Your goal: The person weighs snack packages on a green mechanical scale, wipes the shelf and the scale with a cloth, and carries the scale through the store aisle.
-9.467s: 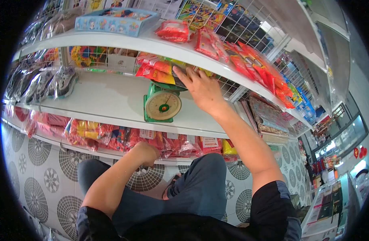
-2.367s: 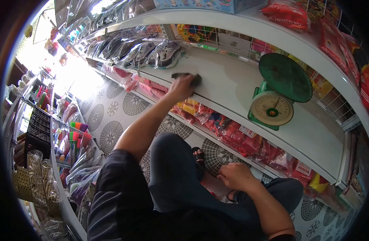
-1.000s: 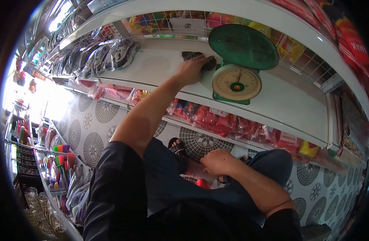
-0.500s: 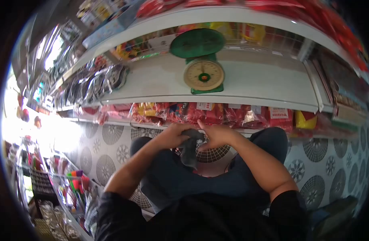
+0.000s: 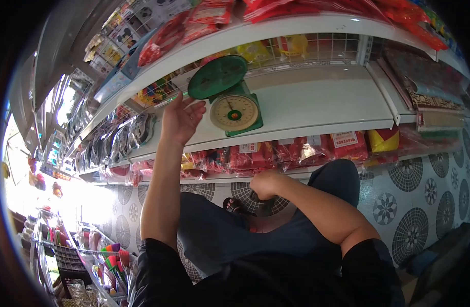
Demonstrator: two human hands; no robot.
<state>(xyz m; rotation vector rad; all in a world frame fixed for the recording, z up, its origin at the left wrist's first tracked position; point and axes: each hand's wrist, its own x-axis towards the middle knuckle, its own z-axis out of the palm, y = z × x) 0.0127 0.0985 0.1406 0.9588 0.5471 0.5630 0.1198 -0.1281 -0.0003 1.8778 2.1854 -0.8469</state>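
On the white shelf stands a green scale (image 5: 257,113) with a round dial (image 5: 234,113) and a tilted-looking green pan (image 5: 217,78). My left hand (image 5: 183,118) is raised beside the pan, palm up with its fingers apart and nothing in it. Whether a fingertip touches the scale I cannot tell. Low between my knees, my right hand (image 5: 268,185) is closed on a grey cloth (image 5: 265,207), which hangs below the fist and is partly hidden.
Red plastic-wrapped packets (image 5: 249,159) fill the lower shelf in front of my knees. Dark wrapped goods (image 5: 123,134) line the shelf's left part, and flat packages (image 5: 424,82) lie at the right. A rack with colourful items (image 5: 112,262) stands at lower left.
My left hand has let go of the grey cloth and risen to the scale. The cloth stays in my right hand, now lower and closed. The view has tilted slightly.
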